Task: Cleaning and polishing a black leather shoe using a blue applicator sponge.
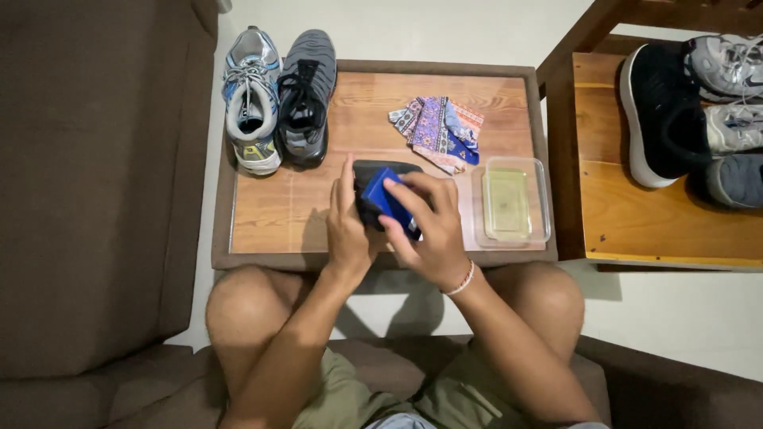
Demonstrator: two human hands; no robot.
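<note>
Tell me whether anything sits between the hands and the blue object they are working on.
Nothing visible does. The left hand steadies a black shoe, and the right hand grips the blue object directly against it. Patterned cloth and clear container lie apart.

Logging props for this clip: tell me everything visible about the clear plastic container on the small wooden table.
The clear plastic container is a shallow rectangular tub with rounded corners and a wider rim. Its see-through walls show a pale yellow-green, flat rectangular block lying inside; what the block is cannot be told. It sits flat near the right edge of the wooden table, just below the patterned folded cloth and right of the person's right hand. Nothing touches it.
</note>
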